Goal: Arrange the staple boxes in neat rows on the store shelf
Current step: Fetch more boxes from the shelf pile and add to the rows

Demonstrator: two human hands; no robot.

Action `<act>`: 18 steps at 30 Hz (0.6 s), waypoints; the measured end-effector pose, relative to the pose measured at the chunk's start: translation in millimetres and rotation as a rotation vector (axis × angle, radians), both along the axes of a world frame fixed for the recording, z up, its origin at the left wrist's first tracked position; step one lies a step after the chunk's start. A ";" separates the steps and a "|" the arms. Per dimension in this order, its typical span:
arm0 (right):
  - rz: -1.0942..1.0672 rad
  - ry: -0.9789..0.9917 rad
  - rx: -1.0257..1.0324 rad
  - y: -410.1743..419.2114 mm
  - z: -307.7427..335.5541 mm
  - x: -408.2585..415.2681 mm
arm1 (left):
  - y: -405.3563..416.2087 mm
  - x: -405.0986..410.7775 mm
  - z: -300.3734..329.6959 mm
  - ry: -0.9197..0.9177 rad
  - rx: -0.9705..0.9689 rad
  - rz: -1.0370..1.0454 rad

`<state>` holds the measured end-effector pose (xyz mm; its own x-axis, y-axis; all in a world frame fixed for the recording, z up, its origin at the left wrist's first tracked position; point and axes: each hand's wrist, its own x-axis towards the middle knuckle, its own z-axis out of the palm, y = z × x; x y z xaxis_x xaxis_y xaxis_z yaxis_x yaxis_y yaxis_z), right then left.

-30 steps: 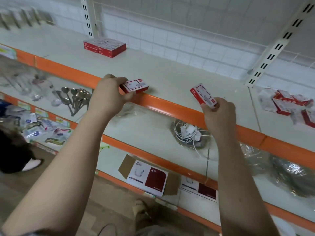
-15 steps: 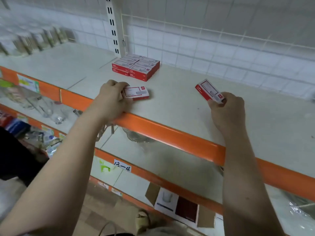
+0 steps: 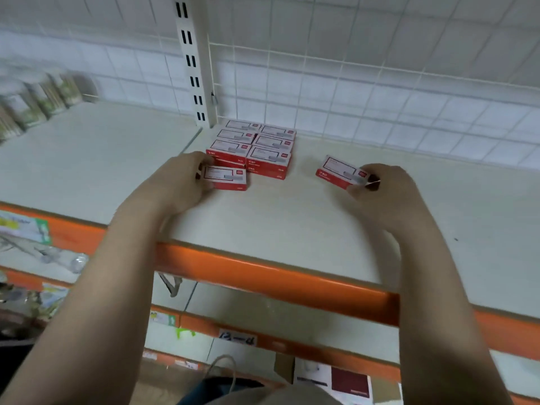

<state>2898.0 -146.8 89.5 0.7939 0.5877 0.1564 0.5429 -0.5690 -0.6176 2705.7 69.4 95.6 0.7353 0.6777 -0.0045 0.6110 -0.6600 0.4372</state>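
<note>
Overhead, pale shelf, orange lip, white wire-grid back.

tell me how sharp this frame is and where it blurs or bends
Head view: the stacked staple boxes at the back read fairly sharp, though their print is too soft to read; the jars at far left smear with blur; the wide lens bends the orange shelf edge and the wire grid; lighting is flat and soft, with faint shadows under both hands.

My one head-worn camera looked forward and down at the shelf from close range, toward the tiled wall.
</note>
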 end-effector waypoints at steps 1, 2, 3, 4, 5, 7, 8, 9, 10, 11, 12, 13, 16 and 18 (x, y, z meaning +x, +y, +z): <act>-0.007 -0.003 0.008 4.6 1.3 -5.1 | 7.0 -0.2 1.3 0.000 -0.014 -0.013; -0.010 -0.002 0.012 8.5 3.3 -10.3 | 11.7 -0.6 1.6 -0.003 -0.029 -0.029; -0.013 0.009 0.006 13.7 5.0 -16.4 | 16.7 -1.0 2.4 -0.006 -0.042 -0.052; -0.009 0.025 -0.006 18.3 7.2 -22.8 | 20.5 -1.3 2.6 -0.014 -0.057 -0.072; 0.006 0.035 -0.020 22.4 9.2 -28.4 | 23.3 -1.1 3.2 -0.027 -0.082 -0.082; 0.031 0.040 -0.058 32.3 12.4 -38.3 | 30.9 -0.2 5.2 -0.058 -0.135 -0.083; 0.033 0.039 -0.076 36.4 13.0 -41.5 | 34.6 1.1 5.1 -0.078 -0.153 -0.078; 0.029 0.040 -0.086 39.4 13.7 -44.1 | 38.2 2.2 4.8 -0.096 -0.170 -0.072; 0.024 0.042 -0.091 40.8 14.7 -46.3 | 41.2 2.9 4.8 -0.110 -0.187 -0.068; 0.022 0.045 -0.089 40.8 16.3 -47.9 | 44.0 3.3 4.7 -0.113 -0.201 -0.071; 0.023 0.050 -0.088 40.0 18.6 -49.6 | 46.4 3.6 4.3 -0.108 -0.209 -0.080; 0.027 0.058 -0.089 38.6 20.6 -51.1 | 48.4 3.9 3.4 -0.098 -0.212 -0.093; 0.046 0.109 -0.094 35.8 26.0 -57.5 | 51.5 4.5 1.5 -0.097 -0.186 -0.133; 0.069 0.134 -0.097 37.9 26.8 -61.5 | 51.8 4.8 2.8 -0.098 -0.164 -0.159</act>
<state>2836.6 -108.8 116.3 0.7612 0.6485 -0.0080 0.4993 -0.5938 -0.6310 2710.4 121.2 98.4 0.8348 0.5498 -0.0281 0.4545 -0.6595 0.5987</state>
